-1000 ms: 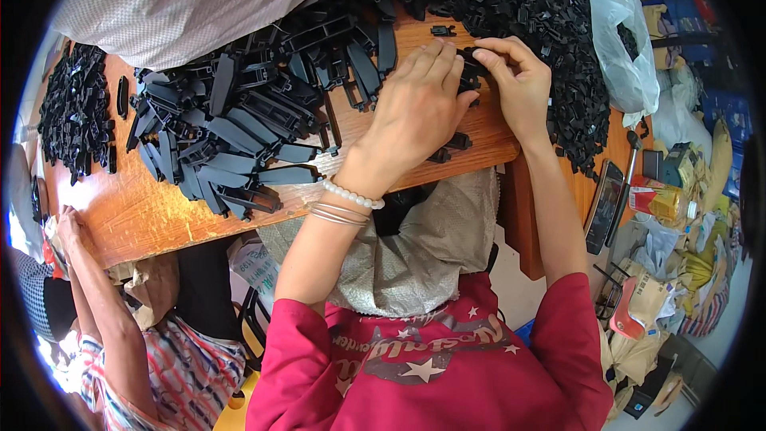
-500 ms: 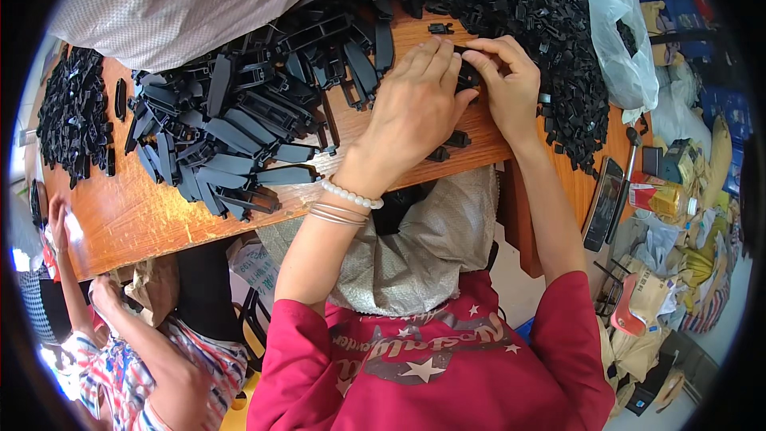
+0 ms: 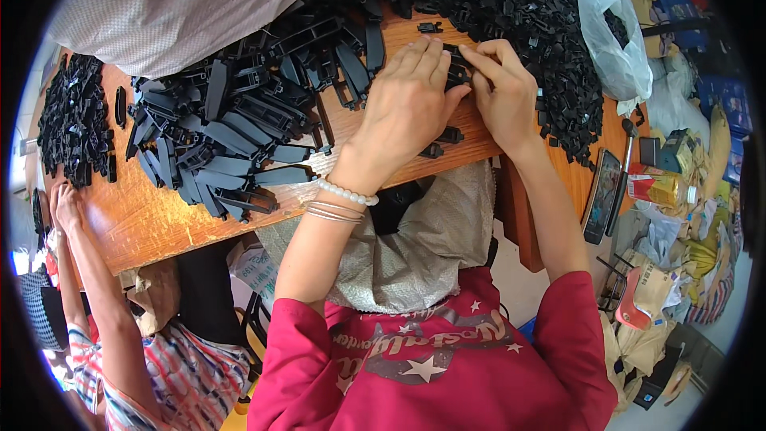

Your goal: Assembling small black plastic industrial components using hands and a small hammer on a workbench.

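Observation:
Between my two hands is a black plastic part (image 3: 457,68), mostly covered by fingers. My left hand (image 3: 405,104) is over it, with fingers nearly straight and close together and the thumb along its near side. My right hand (image 3: 504,92) pinches at the part's right end with thumb and bent forefinger; what is under those fingertips is hidden. A small black clip (image 3: 429,28) lies on the wood just beyond my left fingertips. Two more small black pieces (image 3: 448,136) rest below my hands near the table edge.
Long black plastic handle-like parts (image 3: 231,136) are heaped to the left, and small black pieces (image 3: 550,8) at the far right. A white sack (image 3: 191,0) overhangs the back. A plastic bag (image 3: 610,32) and a phone (image 3: 602,195) lie right. A co-worker's hands (image 3: 68,207) reach in at left.
My hands have shifted slightly, and more of the black part shows between them. The co-worker's arm at left has reached forward to the small pile.

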`<state>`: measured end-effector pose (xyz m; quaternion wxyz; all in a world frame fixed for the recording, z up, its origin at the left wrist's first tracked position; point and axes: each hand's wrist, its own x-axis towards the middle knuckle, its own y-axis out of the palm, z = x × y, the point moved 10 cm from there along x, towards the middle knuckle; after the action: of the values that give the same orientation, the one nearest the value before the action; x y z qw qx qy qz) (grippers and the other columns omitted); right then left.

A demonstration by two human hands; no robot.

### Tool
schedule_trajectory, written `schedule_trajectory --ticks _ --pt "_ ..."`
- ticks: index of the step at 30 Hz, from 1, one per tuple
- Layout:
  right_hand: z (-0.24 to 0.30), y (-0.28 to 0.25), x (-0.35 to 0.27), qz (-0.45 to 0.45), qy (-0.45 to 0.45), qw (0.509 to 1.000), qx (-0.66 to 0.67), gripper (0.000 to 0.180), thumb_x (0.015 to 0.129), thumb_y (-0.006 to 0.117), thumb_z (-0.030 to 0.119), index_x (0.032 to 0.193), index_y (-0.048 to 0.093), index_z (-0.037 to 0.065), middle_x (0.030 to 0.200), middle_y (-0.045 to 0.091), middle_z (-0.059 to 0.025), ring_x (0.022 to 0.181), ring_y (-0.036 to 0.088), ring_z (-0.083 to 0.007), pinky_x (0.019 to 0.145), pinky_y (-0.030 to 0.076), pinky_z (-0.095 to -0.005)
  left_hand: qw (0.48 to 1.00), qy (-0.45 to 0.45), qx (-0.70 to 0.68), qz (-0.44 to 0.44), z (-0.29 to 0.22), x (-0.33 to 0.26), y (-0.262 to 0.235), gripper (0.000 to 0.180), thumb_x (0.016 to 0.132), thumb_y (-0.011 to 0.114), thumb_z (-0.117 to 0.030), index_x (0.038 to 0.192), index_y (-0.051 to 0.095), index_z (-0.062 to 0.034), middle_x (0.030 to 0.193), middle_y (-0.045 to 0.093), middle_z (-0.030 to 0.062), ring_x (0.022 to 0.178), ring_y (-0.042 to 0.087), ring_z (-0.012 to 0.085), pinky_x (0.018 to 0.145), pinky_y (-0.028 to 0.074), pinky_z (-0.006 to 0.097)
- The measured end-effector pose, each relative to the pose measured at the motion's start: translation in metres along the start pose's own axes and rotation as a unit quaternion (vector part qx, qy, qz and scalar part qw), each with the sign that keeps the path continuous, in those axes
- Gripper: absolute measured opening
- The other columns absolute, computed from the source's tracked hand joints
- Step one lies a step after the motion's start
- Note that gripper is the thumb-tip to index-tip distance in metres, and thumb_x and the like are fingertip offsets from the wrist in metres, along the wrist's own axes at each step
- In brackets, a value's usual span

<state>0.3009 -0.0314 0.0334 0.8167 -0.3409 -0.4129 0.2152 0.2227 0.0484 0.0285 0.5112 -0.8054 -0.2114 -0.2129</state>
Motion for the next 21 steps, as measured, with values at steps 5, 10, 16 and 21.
schedule_trajectory --ticks 5,10,16,21 --pt "-0.001 -0.042 -0.006 -0.028 0.022 0.999 -0.029 0.027 0.082 0.059 -0.004 0.105 0.068 0.005 0.098 0.061 -0.0116 0.082 0.065 -0.0299 0.068 0.052 -0.0357 1.000 0.021 -0.001 -0.012 -0.002 0.002 0.000 0.042 0.083 0.070 -0.022 0.108 0.064 0.0106 0.118 0.063 0.0241 0.109 0.061 0.0352 0.097 0.047 0.041" --pt "-0.103 -0.172 -0.075 -0.137 0.230 0.961 -0.067 0.015 0.091 0.059 0.005 0.101 0.069 0.003 0.093 0.064 -0.0117 0.081 0.062 -0.0243 0.075 0.048 -0.0309 0.999 0.031 0.016 -0.013 -0.004 0.000 -0.007 0.040 0.084 0.069 -0.025 0.105 0.063 0.0095 0.111 0.064 0.0222 0.104 0.060 0.0345 0.093 0.048 0.041" --pt "-0.136 -0.221 -0.141 -0.111 0.283 0.943 -0.138 0.016 0.090 0.064 0.013 0.099 0.070 0.001 0.085 0.064 -0.0073 0.071 0.058 -0.0131 0.066 0.045 -0.0264 0.998 0.036 0.008 -0.047 -0.007 -0.002 -0.033 0.035 0.087 0.067 -0.020 0.109 0.063 0.0061 0.118 0.062 0.0199 0.107 0.059 0.0352 0.092 0.048 0.040" --pt "-0.062 -0.145 -0.100 -0.024 0.210 0.977 -0.009 0.010 0.088 0.064 0.006 0.094 0.067 -0.001 0.090 0.065 -0.0080 0.081 0.062 -0.0164 0.069 0.047 -0.0268 0.996 0.000 0.046 -0.075 -0.003 -0.044 -0.084 0.019 0.082 0.067 -0.004 0.100 0.064 0.0018 0.094 0.060 0.0122 0.086 0.056 0.0289 0.074 0.044 0.037"
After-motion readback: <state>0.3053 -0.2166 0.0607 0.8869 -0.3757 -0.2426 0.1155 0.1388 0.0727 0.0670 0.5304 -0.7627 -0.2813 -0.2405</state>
